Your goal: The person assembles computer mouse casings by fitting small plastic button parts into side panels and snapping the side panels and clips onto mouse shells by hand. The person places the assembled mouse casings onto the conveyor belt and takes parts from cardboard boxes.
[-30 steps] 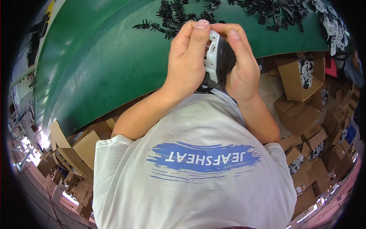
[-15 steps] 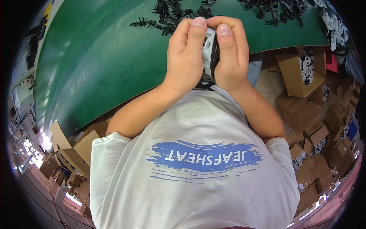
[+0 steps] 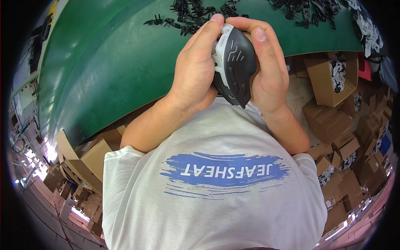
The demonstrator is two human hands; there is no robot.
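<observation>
Between my two hands, above the near edge of the green table, is a black-and-white plastic shell (image 3: 240,62). It has a dark, curved face with raised ridges, a pale band along its left side and a pointed end toward me. My left hand (image 3: 196,66) grips the pale side, thumb up along the far end. Cupped round the right side is my right hand (image 3: 268,68), its index finger reaching over to the far end and its thumb lifted off the dark face. The shell hides most of the fingers beneath.
Several black plastic clip-like parts (image 3: 187,16) lie in a heap on the green table (image 3: 112,71), with more black parts (image 3: 310,12) farther right. White parts (image 3: 368,35) are piled at its right end. Open cardboard boxes (image 3: 323,85) stand at the right.
The shell has turned from edge-on so its dark ridged face now shows. My right hand has moved right and its thumb has come away; my left hand has shifted slightly left.
</observation>
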